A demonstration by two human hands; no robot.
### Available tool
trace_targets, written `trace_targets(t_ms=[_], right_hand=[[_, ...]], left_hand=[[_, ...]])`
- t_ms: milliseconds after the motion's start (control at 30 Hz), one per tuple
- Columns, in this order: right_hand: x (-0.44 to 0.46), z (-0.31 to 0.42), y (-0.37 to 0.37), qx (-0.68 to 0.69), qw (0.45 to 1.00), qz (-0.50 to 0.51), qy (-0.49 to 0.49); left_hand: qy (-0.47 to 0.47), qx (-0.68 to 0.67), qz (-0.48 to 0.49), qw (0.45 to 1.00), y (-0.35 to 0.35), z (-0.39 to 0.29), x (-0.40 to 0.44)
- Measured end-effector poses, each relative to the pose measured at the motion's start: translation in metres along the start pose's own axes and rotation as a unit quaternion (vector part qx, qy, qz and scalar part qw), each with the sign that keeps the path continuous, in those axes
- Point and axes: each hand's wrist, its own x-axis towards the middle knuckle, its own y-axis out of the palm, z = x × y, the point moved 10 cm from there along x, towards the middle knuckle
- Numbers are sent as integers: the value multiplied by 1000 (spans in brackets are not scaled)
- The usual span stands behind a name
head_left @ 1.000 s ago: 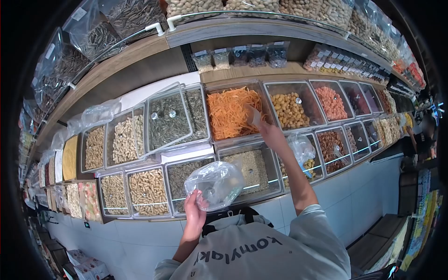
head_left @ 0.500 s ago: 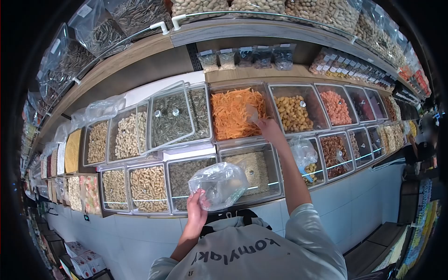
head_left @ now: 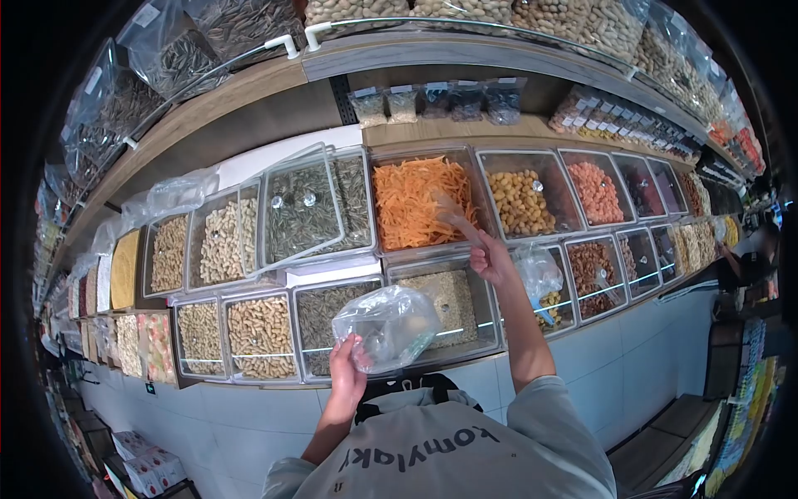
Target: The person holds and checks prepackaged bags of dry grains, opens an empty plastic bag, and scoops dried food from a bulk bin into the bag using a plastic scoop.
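In my left hand is the edge of a clear plastic bag, held in front of the lower row of bins. My right hand grips the handle of a translucent scoop, whose head rests at the orange shreds in the open upper bin. That hand is at the bin's front right corner. Below this bin lies a bin of pale grains, partly behind the bag.
Yellow-brown dried pieces fill the bin to the right. A loose lid lies tilted over the dark seeds on the left. A shelf with bagged nuts runs above. Another person is at the far right.
My right hand has drawn back towards me and to the right with the scoop, so more of the scoop shows. My left hand and the bag have hardly moved.
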Motion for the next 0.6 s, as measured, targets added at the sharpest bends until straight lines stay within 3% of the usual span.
trace_targets(t_ms=[67, 233, 467, 567, 600], right_hand=[[-1, -3, 0, 4, 1000, 4, 5], [-32, 21, 20, -169, 979, -50, -104], [-41, 33, 24, -160, 976, -30, -143], [-57, 48, 42, -240, 951, -56, -184], [-60, 51, 50, -326, 923, -67, -193]], left_hand=[[7, -6, 5, 1000, -7, -2, 2], [17, -24, -6, 1000, -20, -10, 1], [18, -31, -3, 999, -22, -16, 5], [11, -44, -4, 999, -19, -17, 9], [12, -42, -6, 999, -18, -19, 10]])
